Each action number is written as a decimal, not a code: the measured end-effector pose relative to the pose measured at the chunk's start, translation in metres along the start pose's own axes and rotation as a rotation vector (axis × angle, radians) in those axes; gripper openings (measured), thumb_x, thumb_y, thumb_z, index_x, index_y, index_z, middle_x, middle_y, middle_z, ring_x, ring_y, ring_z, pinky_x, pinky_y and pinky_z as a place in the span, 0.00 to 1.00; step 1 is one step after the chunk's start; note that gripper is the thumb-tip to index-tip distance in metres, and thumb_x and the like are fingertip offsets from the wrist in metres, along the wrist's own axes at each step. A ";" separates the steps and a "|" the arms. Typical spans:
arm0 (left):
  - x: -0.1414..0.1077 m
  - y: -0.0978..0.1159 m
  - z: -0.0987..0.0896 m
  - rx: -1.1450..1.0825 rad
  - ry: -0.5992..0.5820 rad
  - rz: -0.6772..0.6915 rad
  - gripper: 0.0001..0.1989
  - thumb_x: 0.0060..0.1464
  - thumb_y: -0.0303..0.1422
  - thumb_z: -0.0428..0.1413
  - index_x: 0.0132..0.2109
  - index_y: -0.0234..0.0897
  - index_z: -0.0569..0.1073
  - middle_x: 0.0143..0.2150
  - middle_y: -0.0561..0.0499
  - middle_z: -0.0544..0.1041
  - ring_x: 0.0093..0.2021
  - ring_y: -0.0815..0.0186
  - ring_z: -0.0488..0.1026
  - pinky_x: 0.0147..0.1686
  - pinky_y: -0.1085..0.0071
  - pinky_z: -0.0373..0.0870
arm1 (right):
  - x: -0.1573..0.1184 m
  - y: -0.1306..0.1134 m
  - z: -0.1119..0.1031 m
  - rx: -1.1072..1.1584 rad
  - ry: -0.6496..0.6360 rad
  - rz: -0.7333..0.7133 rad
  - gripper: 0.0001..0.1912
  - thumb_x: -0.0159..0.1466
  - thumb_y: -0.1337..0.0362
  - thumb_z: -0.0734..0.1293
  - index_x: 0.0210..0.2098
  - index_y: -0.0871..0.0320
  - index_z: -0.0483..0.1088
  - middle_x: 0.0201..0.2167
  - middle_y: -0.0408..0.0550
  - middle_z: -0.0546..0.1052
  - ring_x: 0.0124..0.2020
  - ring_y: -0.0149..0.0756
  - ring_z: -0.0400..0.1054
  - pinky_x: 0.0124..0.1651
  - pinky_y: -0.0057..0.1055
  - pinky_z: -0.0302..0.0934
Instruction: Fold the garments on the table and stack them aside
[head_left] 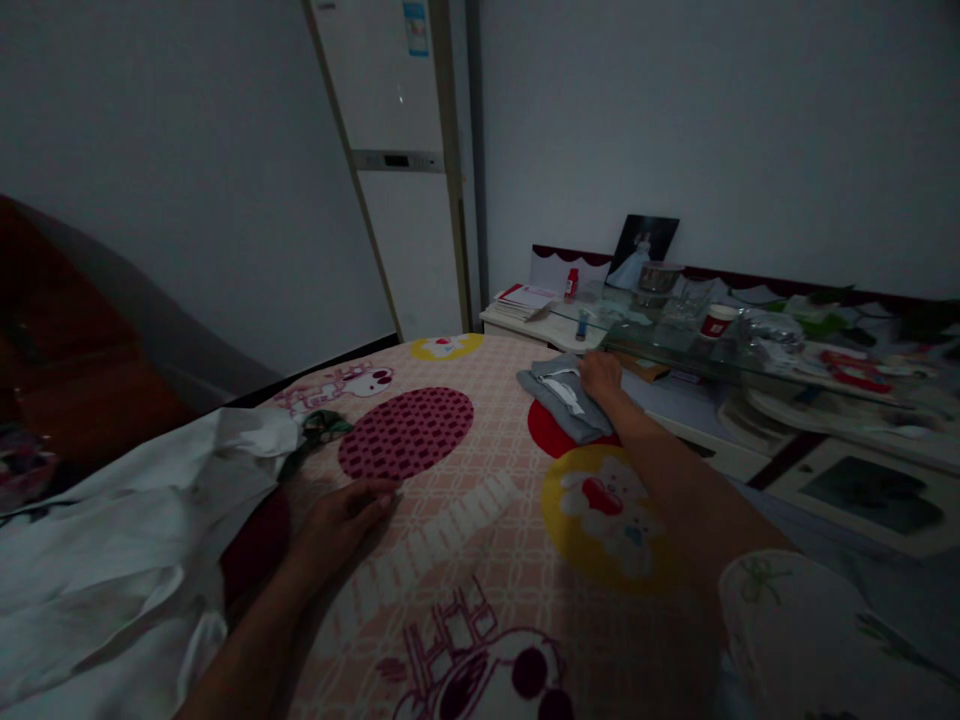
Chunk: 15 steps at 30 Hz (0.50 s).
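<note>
A folded grey cloth [568, 403] with a white patch lies near the far right edge of the pink patterned table cover [480, 440]. My right hand [600, 376] is at the cloth's right edge, its fingers curled in against it; whether they pinch the fabric is hard to make out. On the left, my left hand [346, 522] rests on the cover with its fingers partly stretched and nothing in them. White fabric [127, 560] lies in a loose heap left of that hand, with a small dark green patterned cloth [319, 432] at its far end.
Beyond the right edge stands a white cabinet with a glass shelf [675, 345], holding a paper cup [718, 321], a red bottle [571, 283], papers [523, 298] and a framed photo [643, 250]. A tall white appliance [409, 240] stands at the back, an orange-brown object [67, 340] at far left.
</note>
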<state>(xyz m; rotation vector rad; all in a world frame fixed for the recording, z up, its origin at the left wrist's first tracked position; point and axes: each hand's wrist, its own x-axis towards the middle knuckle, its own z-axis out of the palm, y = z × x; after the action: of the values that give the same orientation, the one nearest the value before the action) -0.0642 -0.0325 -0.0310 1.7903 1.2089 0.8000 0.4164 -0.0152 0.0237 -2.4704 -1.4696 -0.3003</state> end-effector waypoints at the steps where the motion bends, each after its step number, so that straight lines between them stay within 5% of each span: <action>1: 0.000 0.000 0.000 0.011 0.005 0.008 0.21 0.41 0.50 0.65 0.38 0.41 0.83 0.38 0.45 0.83 0.40 0.53 0.78 0.38 0.65 0.74 | -0.004 -0.005 0.003 0.009 0.004 -0.041 0.23 0.73 0.60 0.55 0.59 0.67 0.67 0.57 0.68 0.72 0.61 0.49 0.64 0.61 0.41 0.53; 7: -0.001 0.004 -0.001 0.099 0.001 0.088 0.19 0.46 0.49 0.61 0.38 0.39 0.82 0.39 0.44 0.83 0.40 0.54 0.78 0.41 0.64 0.73 | -0.031 -0.023 0.018 0.056 -0.141 -0.197 0.25 0.72 0.53 0.55 0.62 0.60 0.65 0.64 0.61 0.66 0.64 0.48 0.60 0.64 0.43 0.52; 11: -0.004 0.013 0.002 0.049 0.018 0.102 0.19 0.45 0.49 0.61 0.36 0.39 0.82 0.37 0.45 0.83 0.37 0.55 0.77 0.37 0.66 0.72 | -0.040 -0.038 0.012 0.073 -0.099 -0.191 0.26 0.73 0.55 0.53 0.62 0.64 0.64 0.63 0.65 0.67 0.65 0.51 0.59 0.65 0.47 0.51; 15: -0.007 0.018 0.007 -0.021 0.039 0.091 0.17 0.44 0.46 0.62 0.34 0.38 0.81 0.32 0.47 0.82 0.31 0.59 0.75 0.32 0.69 0.70 | -0.065 -0.075 0.012 0.180 -0.057 -0.354 0.23 0.73 0.59 0.53 0.61 0.63 0.65 0.64 0.62 0.66 0.66 0.47 0.58 0.67 0.45 0.50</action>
<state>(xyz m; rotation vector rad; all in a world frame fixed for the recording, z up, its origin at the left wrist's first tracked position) -0.0531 -0.0443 -0.0190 1.8311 1.1470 0.9006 0.3202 -0.0305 0.0013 -2.0901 -1.8684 -0.1533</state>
